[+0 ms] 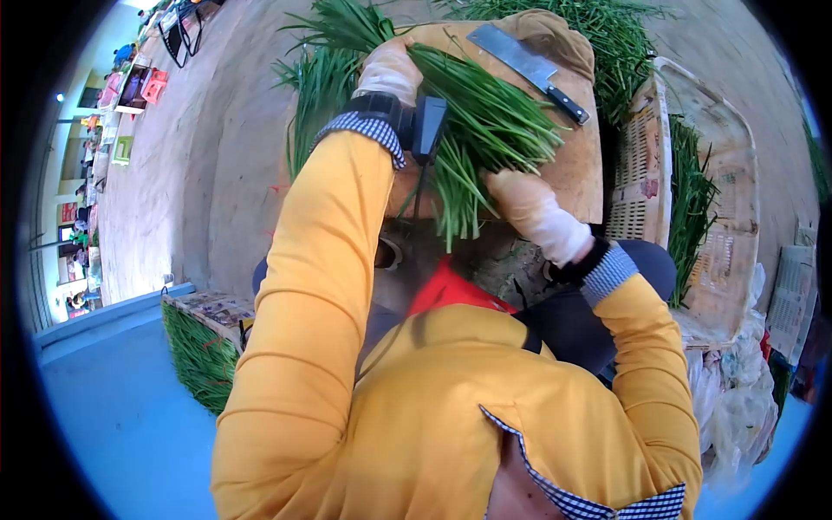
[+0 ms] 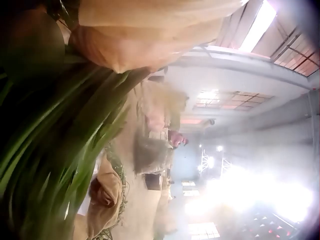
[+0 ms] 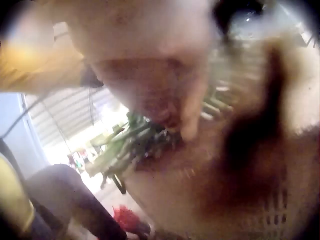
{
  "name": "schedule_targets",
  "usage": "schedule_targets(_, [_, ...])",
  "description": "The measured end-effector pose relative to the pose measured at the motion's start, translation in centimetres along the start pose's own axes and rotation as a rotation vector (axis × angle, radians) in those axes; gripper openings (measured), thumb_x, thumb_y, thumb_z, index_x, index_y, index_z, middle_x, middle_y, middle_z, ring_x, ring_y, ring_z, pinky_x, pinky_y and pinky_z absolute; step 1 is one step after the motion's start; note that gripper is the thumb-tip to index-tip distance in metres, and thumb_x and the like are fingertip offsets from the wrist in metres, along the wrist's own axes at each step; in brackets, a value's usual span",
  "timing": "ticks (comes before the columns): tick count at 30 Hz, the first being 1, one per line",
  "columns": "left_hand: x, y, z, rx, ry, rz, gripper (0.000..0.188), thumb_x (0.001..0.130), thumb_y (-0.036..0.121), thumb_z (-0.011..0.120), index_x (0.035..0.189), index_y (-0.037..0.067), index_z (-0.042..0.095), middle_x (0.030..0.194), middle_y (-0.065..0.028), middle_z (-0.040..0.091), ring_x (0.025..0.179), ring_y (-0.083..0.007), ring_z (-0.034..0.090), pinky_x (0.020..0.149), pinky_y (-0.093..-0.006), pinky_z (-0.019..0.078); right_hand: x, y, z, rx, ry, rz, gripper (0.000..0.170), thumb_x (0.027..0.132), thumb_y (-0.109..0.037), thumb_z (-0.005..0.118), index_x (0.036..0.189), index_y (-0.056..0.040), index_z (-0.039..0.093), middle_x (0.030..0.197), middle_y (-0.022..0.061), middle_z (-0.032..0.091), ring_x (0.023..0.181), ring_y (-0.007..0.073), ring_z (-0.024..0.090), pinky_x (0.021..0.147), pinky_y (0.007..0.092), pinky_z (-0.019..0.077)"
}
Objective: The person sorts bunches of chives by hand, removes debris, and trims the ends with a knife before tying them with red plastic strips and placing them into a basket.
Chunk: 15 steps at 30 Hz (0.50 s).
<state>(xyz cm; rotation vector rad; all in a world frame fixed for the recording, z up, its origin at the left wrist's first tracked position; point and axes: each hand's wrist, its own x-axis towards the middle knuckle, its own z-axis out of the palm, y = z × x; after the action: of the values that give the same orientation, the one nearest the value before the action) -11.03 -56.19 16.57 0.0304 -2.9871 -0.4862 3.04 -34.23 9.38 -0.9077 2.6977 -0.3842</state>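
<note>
The left hand [image 1: 392,73], in a pale glove, grips a bunch of long green stalks [image 1: 485,108] near its leafy part, over a wooden board [image 1: 582,178]. In the left wrist view the gloved hand [image 2: 145,35] lies above the green leaves [image 2: 55,145]. At the cut ends, close to the board's near edge, the right hand [image 1: 527,204] has its fingers around some stalks; in the right wrist view this hand [image 3: 150,65] is blurred, with stalk ends [image 3: 135,147] beside its fingers. A cleaver [image 1: 517,57] lies flat on the board, touched by neither hand.
A brown cloth [image 1: 550,39] lies at the board's far right corner. More greens [image 1: 598,52] are heaped behind it. A plastic crate [image 1: 737,173] with greens stands at the right, plastic bags [image 1: 737,407] below it. Another bundle of greens [image 1: 198,357] is at the lower left.
</note>
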Motion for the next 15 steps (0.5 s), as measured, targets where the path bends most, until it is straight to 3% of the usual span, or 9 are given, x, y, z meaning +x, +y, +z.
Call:
schedule_targets(1, [0.4, 0.0, -0.2, 0.001, -0.048, -0.037, 0.042, 0.076, 0.013, 0.064, 0.117, 0.007, 0.057, 0.101, -0.0176, 0.065, 0.098, -0.0305, 0.061, 0.085, -0.0361, 0.0484, -1.4, 2.2, 3.8, 0.255, 0.45, -0.2, 0.014, 0.086, -0.014, 0.052, 0.09, -0.0051, 0.062, 0.074, 0.0162, 0.062, 0.073, 0.0303, 0.063, 0.059, 0.0379, 0.0485])
schedule_targets(2, [0.4, -0.3, -0.3, 0.004, -0.053, -0.042, 0.042, 0.076, 0.013, 0.064, 0.117, 0.007, 0.057, 0.101, -0.0176, 0.065, 0.098, -0.0305, 0.061, 0.085, -0.0361, 0.0484, -3.3, 1.8, 2.9, 0.261, 0.446, -0.2, 0.014, 0.086, -0.014, 0.052, 0.09, -0.0051, 0.062, 0.074, 0.0162, 0.062, 0.073, 0.0303, 0.063, 0.059, 0.0379, 0.0485])
schedule_targets(4, [0.8, -0.6, -0.2, 0.103, -0.043, 0.045, 0.041, 0.076, 0.015, 0.063, 0.115, 0.003, 0.057, 0.098, -0.0176, 0.065, 0.096, -0.0281, 0.062, 0.084, -0.0354, 0.0489, -6.5, 0.5, -2.7, 0.284, -0.009, -0.179, 0.009, 0.081, -0.012, 0.055, 0.08, -0.0056, 0.06, 0.072, 0.0162, 0.061, 0.072, 0.032, 0.061, 0.062, 0.038, 0.0465])
schedule_targets(5, [1.4, -1.2, 0.6, 0.145, -0.058, 0.072, 0.04, 0.076, 0.017, 0.063, 0.112, 0.002, 0.058, 0.096, -0.0173, 0.066, 0.094, -0.0258, 0.063, 0.083, -0.0345, 0.0493, -6.8, 0.4, -5.0, 0.285, -0.021, -0.173, 0.009, 0.081, -0.012, 0.055, 0.08, -0.0056, 0.06, 0.072, 0.0162, 0.061, 0.072, 0.032, 0.061, 0.062, 0.038, 0.0465])
schedule_targets(7, [1.7, -1.4, 1.5, 0.23, -0.013, 0.091, 0.032, 0.076, 0.018, 0.063, 0.103, 0.002, 0.063, 0.094, -0.0166, 0.067, 0.094, -0.0282, 0.063, 0.083, -0.0351, 0.0497, -6.3, 0.4, -9.2, 0.262, -0.536, -0.105, 0.006, 0.074, -0.011, 0.058, 0.076, -0.0065, 0.061, 0.071, 0.0163, 0.06, 0.072, 0.0348, 0.06, 0.063, 0.0391, 0.0455])
schedule_targets(8, [1.8, -1.5, 1.7, 0.33, 0.011, 0.123, 0.03, 0.075, 0.018, 0.063, 0.1, 0.002, 0.064, 0.094, -0.0166, 0.067, 0.095, -0.0292, 0.063, 0.083, -0.0355, 0.0498, -6.6, 0.4, -10.6, 0.157, -0.396, -0.127, 0.011, 0.069, -0.011, 0.06, 0.079, -0.0077, 0.063, 0.071, 0.0168, 0.059, 0.074, 0.0354, 0.06, 0.063, 0.038, 0.0456])
schedule_targets(13, [2.6, -1.9, 1.8, 0.152, -0.005, 0.023, 0.028, 0.073, 0.019, 0.064, 0.096, 0.003, 0.066, 0.098, -0.0183, 0.066, 0.097, -0.03, 0.062, 0.084, -0.0365, 0.0496, -10.0, -4.8, -16.7, 0.13, -0.204, -0.164, 0.013, 0.072, -0.009, 0.055, 0.082, -0.009, 0.064, 0.072, 0.015, 0.06, 0.074, 0.035, 0.06, 0.063, 0.0395, 0.0476])
schedule_targets(14, [2.7, -1.8, 1.8, 0.153, 0.004, 0.021, 0.028, 0.072, 0.02, 0.064, 0.095, 0.004, 0.066, 0.099, -0.0186, 0.065, 0.098, -0.0298, 0.062, 0.084, -0.0366, 0.0494, -10.1, -3.6, -16.2, 0.136, -0.461, -0.281, 0.015, 0.073, -0.009, 0.053, 0.085, -0.0088, 0.063, 0.075, 0.0139, 0.061, 0.075, 0.034, 0.061, 0.065, 0.0395, 0.0491])
schedule_targets(15, [2.7, -1.8, 1.7, 0.138, -0.019, 0.002, 0.027, 0.071, 0.02, 0.064, 0.094, 0.006, 0.067, 0.1, -0.0177, 0.065, 0.098, -0.03, 0.062, 0.084, -0.0368, 0.0493, -10.9, -3.8, -17.0, 0.145, -0.559, -0.257, 0.015, 0.075, -0.011, 0.054, 0.086, -0.0085, 0.063, 0.076, 0.014, 0.061, 0.077, 0.0325, 0.061, 0.067, 0.0387, 0.0494])
